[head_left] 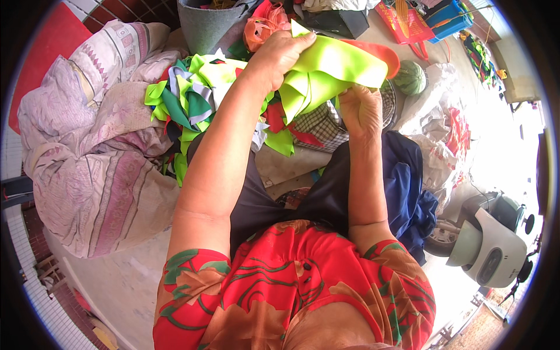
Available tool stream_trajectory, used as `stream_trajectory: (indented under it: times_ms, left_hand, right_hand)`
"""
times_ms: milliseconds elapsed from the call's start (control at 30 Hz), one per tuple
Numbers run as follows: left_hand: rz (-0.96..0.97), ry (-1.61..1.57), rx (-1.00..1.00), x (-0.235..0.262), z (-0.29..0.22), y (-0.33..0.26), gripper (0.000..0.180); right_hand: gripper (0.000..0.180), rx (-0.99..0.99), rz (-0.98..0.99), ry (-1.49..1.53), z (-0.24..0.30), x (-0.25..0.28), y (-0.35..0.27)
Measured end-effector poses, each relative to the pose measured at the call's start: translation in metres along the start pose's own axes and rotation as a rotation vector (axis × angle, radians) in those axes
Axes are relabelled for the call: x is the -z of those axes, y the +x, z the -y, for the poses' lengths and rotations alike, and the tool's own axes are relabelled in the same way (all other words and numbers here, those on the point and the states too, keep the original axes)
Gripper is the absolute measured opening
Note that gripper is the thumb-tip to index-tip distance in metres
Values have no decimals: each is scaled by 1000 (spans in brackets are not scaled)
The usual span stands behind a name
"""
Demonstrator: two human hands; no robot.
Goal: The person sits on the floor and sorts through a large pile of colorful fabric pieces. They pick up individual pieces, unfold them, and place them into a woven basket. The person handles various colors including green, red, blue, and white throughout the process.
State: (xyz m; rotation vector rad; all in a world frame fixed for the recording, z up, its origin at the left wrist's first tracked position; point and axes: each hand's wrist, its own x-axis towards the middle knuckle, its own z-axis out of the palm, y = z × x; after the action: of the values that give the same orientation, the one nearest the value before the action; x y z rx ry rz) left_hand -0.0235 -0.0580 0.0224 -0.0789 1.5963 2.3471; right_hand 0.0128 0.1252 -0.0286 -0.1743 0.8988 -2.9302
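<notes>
A bright yellow-green piece of cloth (pixel 335 73) is stretched between my two hands in front of me. My left hand (pixel 277 58) pinches its left end, with a pointed corner sticking up past the fingers. At the cloth's lower right edge, my right hand (pixel 361 111) grips it between thumb and fingers. An orange-red piece (pixel 389 57) shows behind the cloth at the right; whether a hand holds it too is hidden. Beneath my left forearm lies a heap of fabric scraps (pixel 195 102) in yellow-green, green, grey and red. Checked cloth (pixel 324 128) sits under the held piece.
A large pale patterned fabric bundle (pixel 96 157) bulges at the left. Beyond the scraps stand a grey bucket (pixel 210 29) and a salmon plastic bag (pixel 262 26). Rightward are a watermelon (pixel 411 77), a white sack (pixel 434 111), dark blue cloth (pixel 408 204) and a scooter (pixel 496 251).
</notes>
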Motion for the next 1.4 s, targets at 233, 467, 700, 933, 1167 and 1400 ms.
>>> stream_trajectory:
  times_ms: [233, 467, 700, 933, 1167, 1400]
  left_hand:
    - [231, 242, 4, -20, 4, -13, 38]
    - [197, 1103, -277, -28, 30, -13, 63]
    - [273, 130, 54, -22, 17, -12, 31]
    - [210, 39, 126, -20, 17, -10, 33]
    - [218, -231, 32, -12, 17, -7, 30]
    - [106, -187, 82, -18, 7, -9, 26]
  right_hand:
    - [33, 118, -264, -191, -10, 19, 6]
    - [28, 93, -208, -352, -1, -5, 0]
    - [35, -98, -24, -125, 19, 2, -3]
    - [36, -121, -66, -370, 11, 1, -11]
    - [35, 21, -228, -52, 4, 3, -11]
    - [36, -56, -241, -18, 7, 15, -12]
